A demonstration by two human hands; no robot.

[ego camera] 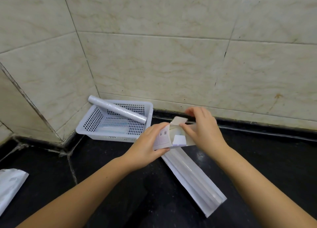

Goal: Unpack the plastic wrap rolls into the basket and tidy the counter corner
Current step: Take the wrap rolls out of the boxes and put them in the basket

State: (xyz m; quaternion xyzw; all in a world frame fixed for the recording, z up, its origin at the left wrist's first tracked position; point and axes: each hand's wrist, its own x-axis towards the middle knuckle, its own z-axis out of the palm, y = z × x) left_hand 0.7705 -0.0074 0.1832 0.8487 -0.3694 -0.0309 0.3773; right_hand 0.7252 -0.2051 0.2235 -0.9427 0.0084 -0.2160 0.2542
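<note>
Plastic wrap roll (118, 110) is lying in the white perforated basket (89, 131), its long axis running diagonally from the far-left rim down toward the right wall, with the far-left end sticking up over the rim. Flat packets are lying on the basket's floor under it. You are holding a white carton (169, 137) just in front of the basket, above the black bench (257, 159); its long axis is running roughly left to right, and its open end is facing up toward you, with a white end showing inside. Your left hand (147, 149) is clamping the carton's printed left side, thumb below and fingers wrapped over the top. Your right hand (200, 130) is gripping the carton from the right, thumb and fingertips pinching the raised end flap (179, 120). Beneath the carton, a long white sleeve (193, 178) is lying flat on the bench, pointing from your hands toward the near right. At the near-left edge, another white wrapper (10, 183) is resting on the bench. The basket is sitting tucked into the tiled wall corner (65, 140).
</note>
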